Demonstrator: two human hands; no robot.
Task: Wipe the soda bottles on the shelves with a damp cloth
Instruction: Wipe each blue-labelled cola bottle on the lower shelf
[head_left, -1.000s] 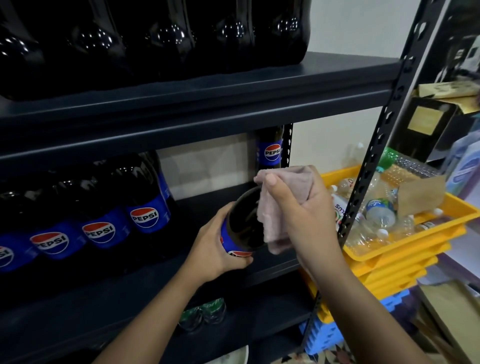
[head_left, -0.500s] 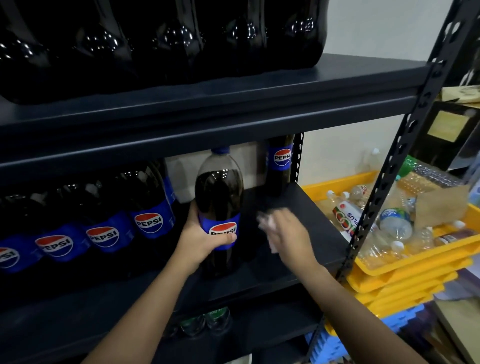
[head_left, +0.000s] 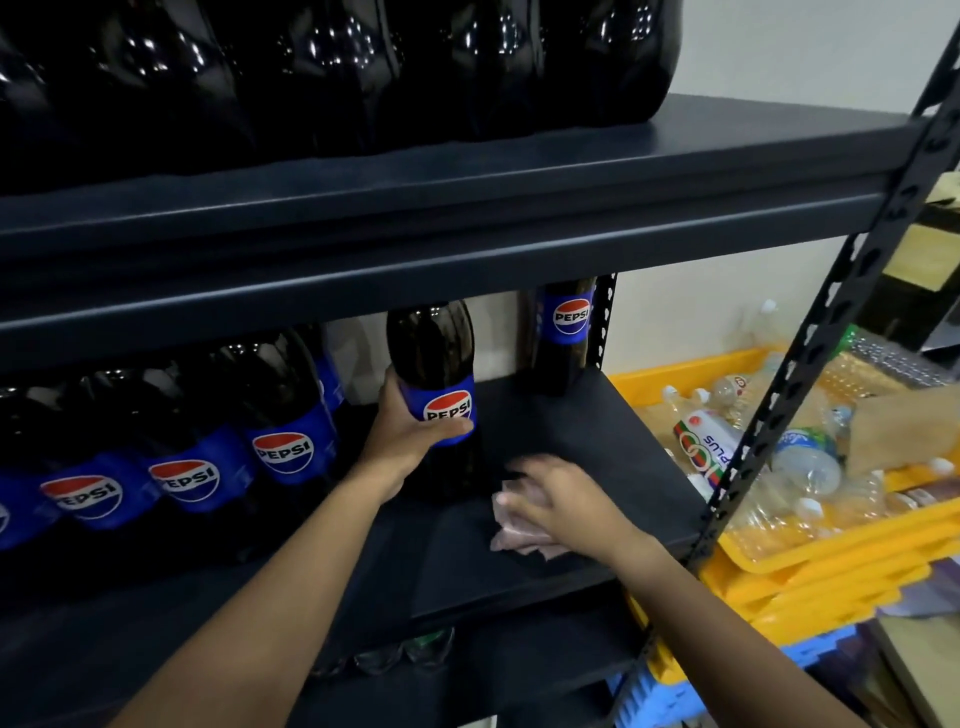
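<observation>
My left hand (head_left: 410, 434) grips a large dark Pepsi bottle (head_left: 434, 364) around its blue label; the bottle stands upright on the middle shelf (head_left: 582, 452). Just right of the bottle's base, my right hand (head_left: 558, 501) rests on a crumpled pale pink cloth (head_left: 519, 538) lying on the shelf board, fingers curved over it and blurred. A row of Pepsi bottles (head_left: 283, 415) lines the shelf to the left, and one more Pepsi bottle (head_left: 563, 332) stands at the back right corner. Dark bottles (head_left: 332, 73) crowd the upper shelf.
A black perforated shelf post (head_left: 810, 332) rises at the right. Beyond it, stacked yellow trays (head_left: 810, 551) hold several empty plastic bottles and cardboard. Blue crates (head_left: 644, 691) sit beneath them. Small green-capped bottles (head_left: 410, 649) show on the lower shelf.
The bottle went from tilted in front of me, with the cloth against it, to upright on the shelf. My right hand dropped with the cloth onto the shelf board.
</observation>
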